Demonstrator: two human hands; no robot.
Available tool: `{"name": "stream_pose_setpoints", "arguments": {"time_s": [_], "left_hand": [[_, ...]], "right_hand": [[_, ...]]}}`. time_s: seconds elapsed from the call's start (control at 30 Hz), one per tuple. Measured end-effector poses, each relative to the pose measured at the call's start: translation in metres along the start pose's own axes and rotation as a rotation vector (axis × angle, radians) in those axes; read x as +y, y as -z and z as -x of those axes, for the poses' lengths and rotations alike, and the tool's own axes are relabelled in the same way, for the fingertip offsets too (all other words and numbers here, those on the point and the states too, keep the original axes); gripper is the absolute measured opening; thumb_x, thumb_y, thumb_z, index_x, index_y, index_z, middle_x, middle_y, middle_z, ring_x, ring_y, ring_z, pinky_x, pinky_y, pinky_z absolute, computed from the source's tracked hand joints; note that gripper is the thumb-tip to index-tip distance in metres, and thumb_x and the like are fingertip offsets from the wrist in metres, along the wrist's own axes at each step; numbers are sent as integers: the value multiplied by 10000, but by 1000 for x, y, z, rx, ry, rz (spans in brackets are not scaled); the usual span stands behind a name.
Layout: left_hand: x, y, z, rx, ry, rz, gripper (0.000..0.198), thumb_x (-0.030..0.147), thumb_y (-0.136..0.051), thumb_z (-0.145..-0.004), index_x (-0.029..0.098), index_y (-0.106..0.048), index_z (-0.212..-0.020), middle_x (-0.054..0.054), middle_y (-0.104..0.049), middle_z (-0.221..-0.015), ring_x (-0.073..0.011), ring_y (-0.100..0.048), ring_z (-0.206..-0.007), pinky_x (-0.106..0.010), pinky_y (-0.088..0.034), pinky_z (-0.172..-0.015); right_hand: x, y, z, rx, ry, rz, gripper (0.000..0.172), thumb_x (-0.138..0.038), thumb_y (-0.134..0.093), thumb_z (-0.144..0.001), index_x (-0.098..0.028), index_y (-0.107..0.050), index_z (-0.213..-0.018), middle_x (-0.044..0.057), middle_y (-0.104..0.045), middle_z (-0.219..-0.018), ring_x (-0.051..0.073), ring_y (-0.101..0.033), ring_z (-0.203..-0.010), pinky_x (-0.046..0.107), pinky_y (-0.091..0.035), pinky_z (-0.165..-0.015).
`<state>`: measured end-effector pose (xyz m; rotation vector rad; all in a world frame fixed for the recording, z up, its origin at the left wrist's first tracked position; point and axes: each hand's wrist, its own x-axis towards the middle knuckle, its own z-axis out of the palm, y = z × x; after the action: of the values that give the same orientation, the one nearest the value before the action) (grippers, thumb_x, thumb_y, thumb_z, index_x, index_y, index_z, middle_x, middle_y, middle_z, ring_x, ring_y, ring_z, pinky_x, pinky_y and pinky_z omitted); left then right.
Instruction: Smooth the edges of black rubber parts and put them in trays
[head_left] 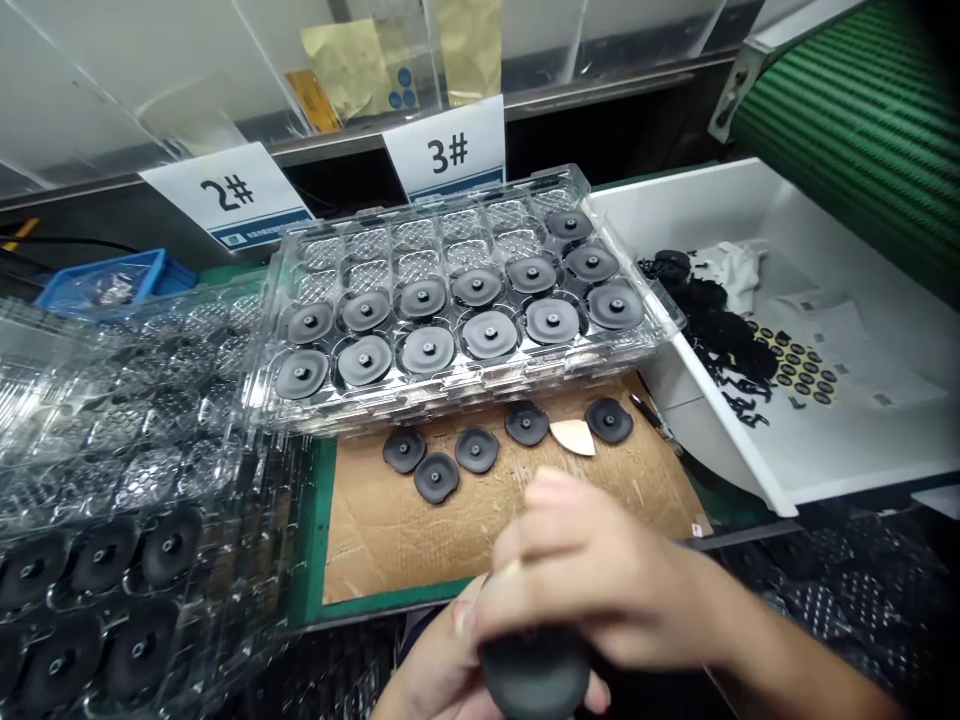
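Rubber disc (pixel 536 675), dark and round, sits at the bottom edge of the view, cut off by the frame, with the right hand (pixel 592 570) curled over its top in a closed grip. The left hand (pixel 431 675) lies under it, mostly out of frame; it seems to cradle the disc, but whether its grip is closed cannot be told. Both hands are in front of the clear blister tray (pixel 420 235). Its nearer rows hold matching discs, each with a central stud, while pockets in its far rows stand empty. Just in front of that tray, five loose discs (pixel 477 449) and a pale wedge of card (pixel 572 436) lie on a cardboard sheet (pixel 390 540). To the tray's right stands a white bin (pixel 825 200) holding black scraps (pixel 720 340); to its left, stacked trays (pixel 97 440) carry more discs. Behind it stand cards marked 2# (pixel 232 190) and 3# (pixel 448 150). The step in hand looks like close handling of this one disc, and the next move calls for a hand to come free of it.
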<state>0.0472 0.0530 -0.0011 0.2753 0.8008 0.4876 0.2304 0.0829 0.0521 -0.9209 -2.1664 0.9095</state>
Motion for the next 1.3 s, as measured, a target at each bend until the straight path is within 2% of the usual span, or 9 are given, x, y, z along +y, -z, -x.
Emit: {"name": "stream_pose_setpoints", "arguments": {"time_s": [0.1,0.2,0.37,0.5,0.7,0.87,1.07,1.2,1.3], "left_hand": [[6,-2,-2,-207,183,106,634,565,-715,-500,201,-652,-1016,-103,-709,-910,-261,-691,-697,-282,-539,-564],[11,-4,-4,-338,177,204,628,518,-706,-566,250,-571,-1117,-86,-689,-981,-252,-683,-795,-259,-530,-619],[12,-3,-10,-340,82,221,533,493,-661,-631,296,-554,-1115,-97,-648,-1082,-276,-647,-910,-253,-524,-623],[11,1,-12,-256,50,241,524,463,-651,-656,304,-549,-1146,-93,-605,-1174,-302,-590,-1033,-275,-519,-729],[12,2,-10,-186,-6,296,548,412,-639,-695,281,-498,-1209,-121,-510,-1302,-322,-506,-1140,-295,-489,-835],[6,7,-9,-78,-69,362,609,322,-601,-763,278,-348,-1315,-129,-526,-1286,-310,-493,-1156,-319,-463,-894],[6,10,-6,-43,-125,364,479,300,-545,-810,248,-425,-1271,-115,-559,-1253,-285,-497,-1158,-338,-424,-947],[7,8,-5,-62,-164,282,388,260,-576,-791,201,-541,-1172,-106,-552,-1259,-286,-499,-1155,-374,-399,-975],[7,8,-4,-54,-211,188,367,213,-604,-769,181,-573,-1133,-106,-594,-1199,-247,-545,-1099,-330,-436,-926]], "right_hand": [[29,-7,24,177,-348,-18,243,-192,-456,-884,-231,-620,-1059,20,-658,-908,145,-569,-822,275,-433,-745],[60,-34,55,185,-595,20,237,-233,-503,-861,-252,-621,-1066,15,-658,-918,144,-596,-790,256,-484,-700],[82,-109,98,315,-684,175,332,-185,-387,-882,-190,-565,-1162,120,-530,-1149,183,-578,-858,372,-493,-772],[84,-139,109,390,-686,254,372,-238,-466,-850,-213,-526,-1216,145,-468,-1224,191,-559,-808,430,-480,-771],[87,-122,92,451,-664,229,312,-251,-447,-864,-182,-572,-1142,125,-545,-1094,188,-591,-826,356,-512,-745],[72,-114,80,466,-657,125,273,-264,-412,-896,-191,-582,-1096,80,-630,-1011,178,-609,-901,291,-514,-764],[67,-113,75,428,-649,41,230,-247,-479,-856,-195,-644,-1007,43,-672,-819,151,-627,-658,262,-522,-607],[42,-78,47,559,-657,27,266,-261,-451,-875,-205,-578,-1101,68,-622,-1079,190,-590,-957,307,-495,-786],[3,-60,17,619,-487,19,295,-222,-437,-879,-218,-516,-1164,66,-589,-1137,201,-538,-1032,351,-435,-879]]}}
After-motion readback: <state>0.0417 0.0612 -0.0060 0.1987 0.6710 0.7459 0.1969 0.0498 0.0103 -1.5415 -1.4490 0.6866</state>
